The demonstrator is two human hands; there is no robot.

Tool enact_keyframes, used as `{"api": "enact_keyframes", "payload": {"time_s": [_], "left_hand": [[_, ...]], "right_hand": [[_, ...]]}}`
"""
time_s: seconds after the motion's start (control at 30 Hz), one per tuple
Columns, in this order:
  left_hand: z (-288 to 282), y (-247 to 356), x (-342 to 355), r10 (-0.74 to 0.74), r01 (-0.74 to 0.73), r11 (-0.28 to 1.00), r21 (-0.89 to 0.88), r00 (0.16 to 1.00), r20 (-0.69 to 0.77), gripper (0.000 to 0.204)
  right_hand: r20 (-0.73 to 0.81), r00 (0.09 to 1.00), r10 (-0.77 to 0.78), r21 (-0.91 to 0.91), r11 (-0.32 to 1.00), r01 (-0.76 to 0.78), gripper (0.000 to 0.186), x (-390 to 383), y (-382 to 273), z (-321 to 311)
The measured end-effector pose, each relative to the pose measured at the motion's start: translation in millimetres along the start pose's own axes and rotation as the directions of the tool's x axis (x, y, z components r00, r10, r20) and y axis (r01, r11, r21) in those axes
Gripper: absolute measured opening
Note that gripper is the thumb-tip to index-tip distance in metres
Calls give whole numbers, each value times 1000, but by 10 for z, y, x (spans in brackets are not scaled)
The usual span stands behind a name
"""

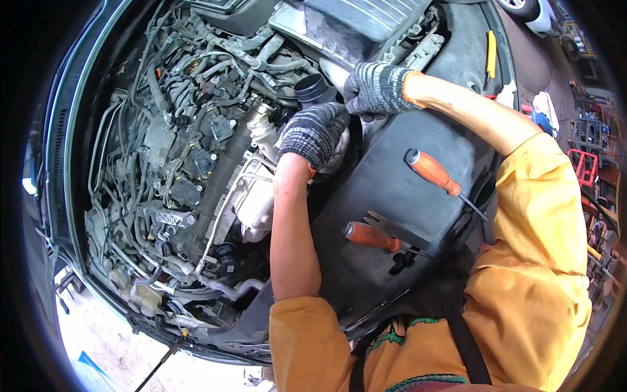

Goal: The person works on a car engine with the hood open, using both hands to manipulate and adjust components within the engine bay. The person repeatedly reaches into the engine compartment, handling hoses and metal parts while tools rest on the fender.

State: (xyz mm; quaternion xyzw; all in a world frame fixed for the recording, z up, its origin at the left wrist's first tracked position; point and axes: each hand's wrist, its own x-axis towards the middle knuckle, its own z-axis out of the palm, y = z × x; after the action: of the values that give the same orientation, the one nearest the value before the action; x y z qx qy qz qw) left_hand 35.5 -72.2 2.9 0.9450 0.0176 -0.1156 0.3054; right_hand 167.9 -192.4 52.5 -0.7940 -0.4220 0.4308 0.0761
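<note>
a black ribbed intake hose (pixel 312 89) ends open-mouthed in the middle of the engine bay (pixel 176 163), just above both gloved hands. the left hand (pixel 315 134) curls closed over a pale metal part (pixel 339 153) below the hose. the right hand (pixel 375 89) grips a grey pipe (pixel 334 73) beside the hose mouth, fingers wrapped tight. two orange-handled screwdrivers (pixel 431 171) (pixel 371 236) lie on the black cover (pixel 392 189) nearby.

A black plastic engine bay cover (pixel 398 189) carries two orange-handled screwdrivers (pixel 432 172) (pixel 371 236), lying well apart, and a small black clip (pixel 400 261) just beside the lower one.
</note>
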Motion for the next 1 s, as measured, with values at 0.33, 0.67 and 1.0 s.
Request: {"api": "enact_keyframes", "payload": {"time_s": [0.33, 0.67, 1.0], "left_hand": [[-130, -566, -189, -246, 109, 954, -279, 817, -521, 27], [-141, -546, -216, -204, 123, 973, -194, 851, -483, 29], [-158, -544, -209, -206, 147, 975, -167, 878, -433, 31]], "right_hand": [[46, 992, 118, -238, 966, -104, 17, 549, 378, 214], [78, 987, 140, -73, 988, -134, 21, 596, 308, 271], [41, 998, 54, -383, 923, -34, 19, 598, 170, 259]]}}
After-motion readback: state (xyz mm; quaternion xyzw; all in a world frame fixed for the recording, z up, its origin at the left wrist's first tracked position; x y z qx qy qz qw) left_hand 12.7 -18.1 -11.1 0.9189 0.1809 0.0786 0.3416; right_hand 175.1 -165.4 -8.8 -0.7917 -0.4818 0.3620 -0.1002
